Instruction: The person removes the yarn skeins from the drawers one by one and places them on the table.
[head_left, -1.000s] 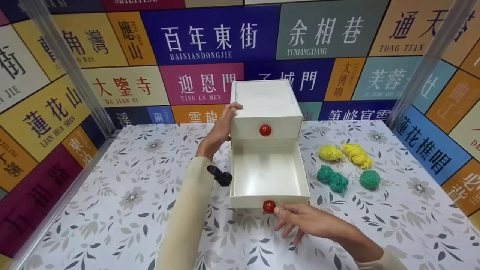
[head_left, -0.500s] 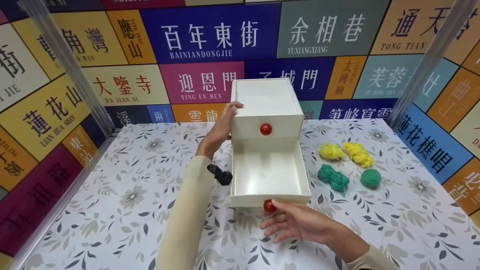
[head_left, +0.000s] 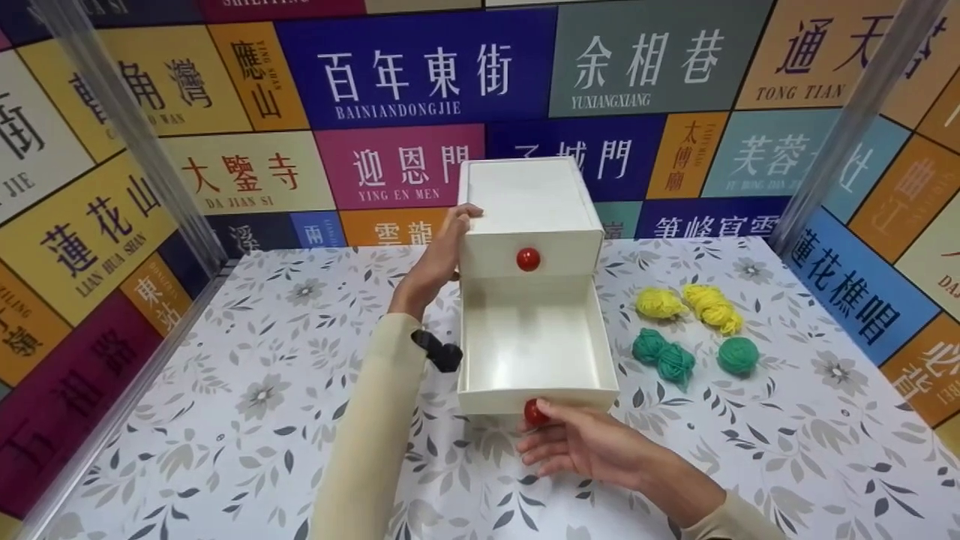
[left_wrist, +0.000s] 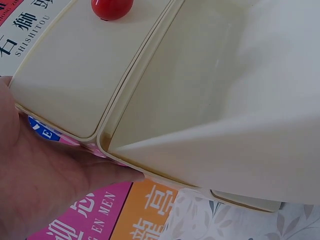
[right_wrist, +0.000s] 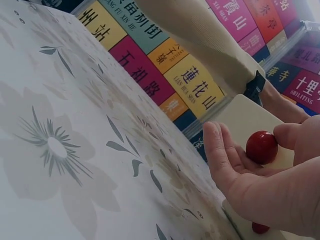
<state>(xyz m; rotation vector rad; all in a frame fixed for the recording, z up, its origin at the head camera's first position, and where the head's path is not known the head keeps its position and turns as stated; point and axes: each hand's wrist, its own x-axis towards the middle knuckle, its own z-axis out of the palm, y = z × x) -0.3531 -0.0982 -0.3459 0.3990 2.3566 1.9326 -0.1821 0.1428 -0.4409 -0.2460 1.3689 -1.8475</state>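
Observation:
A white drawer cabinet (head_left: 529, 195) stands toward the back of the table, its upper drawer closed behind a red knob (head_left: 528, 259). Below that, a drawer (head_left: 540, 337) is pulled far out with nothing inside. My left hand (head_left: 433, 262) holds the cabinet's left side, fingertips over the top edge and thumb along the side (left_wrist: 60, 175). At the front of the pulled-out drawer, my right hand (head_left: 600, 450) pinches its red knob (right_wrist: 261, 147) between thumb and index finger, the other fingers loosely extended. Another red knob (right_wrist: 260, 228) shows lower down, partly behind the right hand.
Right of the cabinet lie two yellow yarn bundles (head_left: 712, 308), a green yarn bundle (head_left: 664, 356) and a green yarn ball (head_left: 739, 355). A flower-patterned cover (head_left: 262, 397) spreads over the table. Sign-printed walls (head_left: 412, 67) and clear corner posts (head_left: 135, 112) surround it.
My right hand has shifted slightly left and turned, its thumb moving from beside the knob onto it. The left hand, cabinet and yarn stay where they were.

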